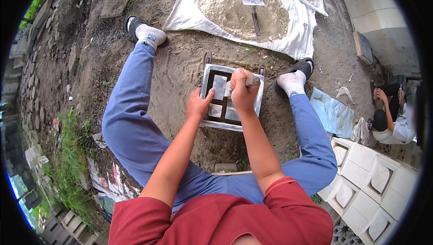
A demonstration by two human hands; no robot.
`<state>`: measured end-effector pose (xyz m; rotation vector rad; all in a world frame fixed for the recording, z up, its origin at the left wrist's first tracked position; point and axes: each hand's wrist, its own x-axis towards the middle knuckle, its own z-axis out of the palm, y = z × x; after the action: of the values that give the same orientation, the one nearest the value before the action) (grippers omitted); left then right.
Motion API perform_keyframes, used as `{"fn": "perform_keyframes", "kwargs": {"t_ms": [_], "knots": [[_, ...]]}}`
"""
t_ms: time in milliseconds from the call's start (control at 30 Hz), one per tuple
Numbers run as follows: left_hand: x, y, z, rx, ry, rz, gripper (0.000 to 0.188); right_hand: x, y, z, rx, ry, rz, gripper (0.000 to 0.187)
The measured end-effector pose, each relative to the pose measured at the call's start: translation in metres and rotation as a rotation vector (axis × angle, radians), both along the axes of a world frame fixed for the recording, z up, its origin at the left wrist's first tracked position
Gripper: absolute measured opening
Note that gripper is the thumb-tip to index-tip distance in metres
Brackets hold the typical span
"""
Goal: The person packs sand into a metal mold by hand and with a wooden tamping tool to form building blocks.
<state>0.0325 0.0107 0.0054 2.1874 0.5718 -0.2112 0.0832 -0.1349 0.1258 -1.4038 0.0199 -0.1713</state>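
while both hands rest on it — metal mould lies beneath.

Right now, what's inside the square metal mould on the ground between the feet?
Inside the square metal mould, shiny metal insert plates sit over a dark interior. The left hand and right hand, gripping a tool handle, cover the middle.

I see one opened white sack flat on the dirt, top centre, and printed red-and-white packaging lower left by the grass.
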Motion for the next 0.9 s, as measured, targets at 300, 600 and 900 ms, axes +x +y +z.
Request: {"fn": "perform_keyframes", "kwargs": {"t_ms": [300, 600, 900], "knots": [[0.003, -0.004, -0.007, 0.006, -0.043, 0.000, 0.071, -0.025, 0.001, -0.063, -0.282, -0.088, -0.072, 0.043], [0.002, -0.007, -0.008, 0.011, -0.019, -0.026, 0.077, -0.035, 0.001, -0.057, -0.282, -0.222, -0.091, 0.041], [0.001, 0.005, -0.021, -0.005, 0.048, -0.026, 0.089, -0.019, 0.005, -0.013, -0.104, -0.094, -0.013, 0.040]]}}
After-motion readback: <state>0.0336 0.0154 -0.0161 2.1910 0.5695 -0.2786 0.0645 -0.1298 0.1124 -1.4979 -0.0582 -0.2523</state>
